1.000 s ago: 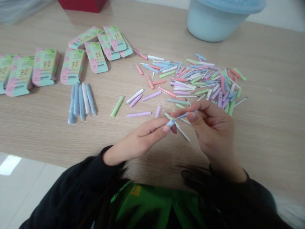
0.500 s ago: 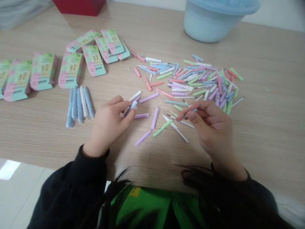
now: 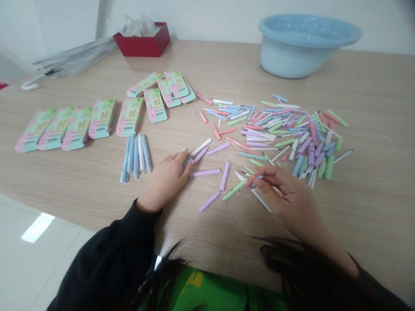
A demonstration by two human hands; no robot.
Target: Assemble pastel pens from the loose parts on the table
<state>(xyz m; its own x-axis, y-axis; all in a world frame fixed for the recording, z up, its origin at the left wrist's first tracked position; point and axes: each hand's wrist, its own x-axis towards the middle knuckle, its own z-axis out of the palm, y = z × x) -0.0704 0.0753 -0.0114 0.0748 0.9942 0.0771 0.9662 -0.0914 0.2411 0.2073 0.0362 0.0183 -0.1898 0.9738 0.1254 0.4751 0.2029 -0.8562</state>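
Note:
My left hand (image 3: 169,180) is low over the table, its thumb and fingers closed around a short blue pen part (image 3: 187,163) that is mostly hidden. Just past those fingertips lie a white pen part (image 3: 201,147) and a purple one (image 3: 201,154). In a pinch, my right hand (image 3: 285,190) holds a small blue pen piece (image 3: 258,179) above the table. Between the hands are loose purple pen barrels (image 3: 225,176), a green barrel (image 3: 234,190) and a thin white refill (image 3: 261,201).
A heap of mixed pen parts (image 3: 275,121) spreads beyond my right hand. Several blue and white pens (image 3: 131,154) lie side by side at left, below printed boxes (image 3: 103,117). Behind are a blue basin (image 3: 288,56), a red box (image 3: 142,46) and an umbrella (image 3: 81,56).
The view has tilted up, showing more of the table's far side. My left hand has lowered its blue pen part towards the loose parts. My right hand keeps its pinch.

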